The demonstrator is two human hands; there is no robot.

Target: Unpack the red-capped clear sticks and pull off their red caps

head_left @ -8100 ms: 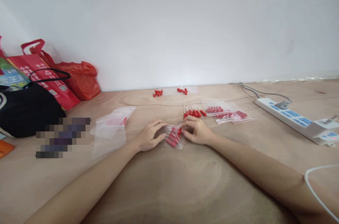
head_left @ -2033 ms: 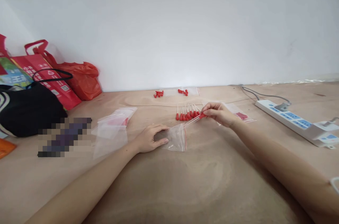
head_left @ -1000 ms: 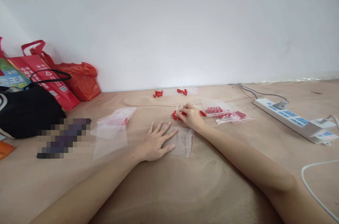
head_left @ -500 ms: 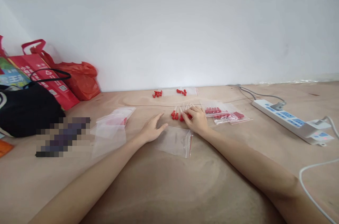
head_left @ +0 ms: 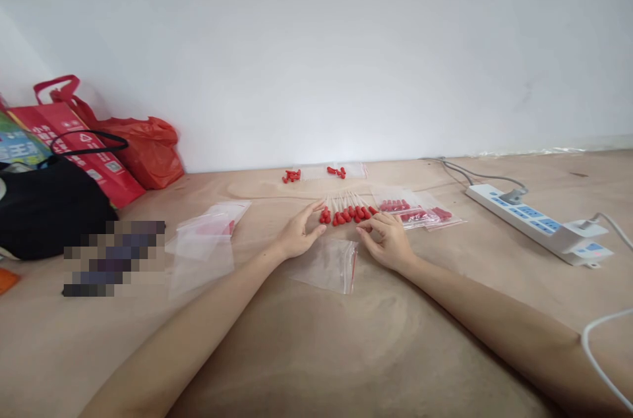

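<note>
Several red-headed sticks with thin pale stems lie side by side on the table, red ends toward me. At the left end of this row is my left hand, its fingers stretched and the thumb apart, close to the red heads. My right hand is at the right end, fingers loosely bent beside the rightmost heads, with nothing seen held in it. Whether its fingertips touch a stick I cannot tell. A clear zip bag with a red strip lies flat between my forearms.
Bags with red pieces lie right of the row, and flat clear bags lie left. Loose red pieces sit near the wall. A power strip with cables is at right. Red bags and a black bag stand at left.
My right hand has drawn back and rightward off the sticks, leaving the row more visible. My left hand has moved right and slightly forward, closer to the red heads.
</note>
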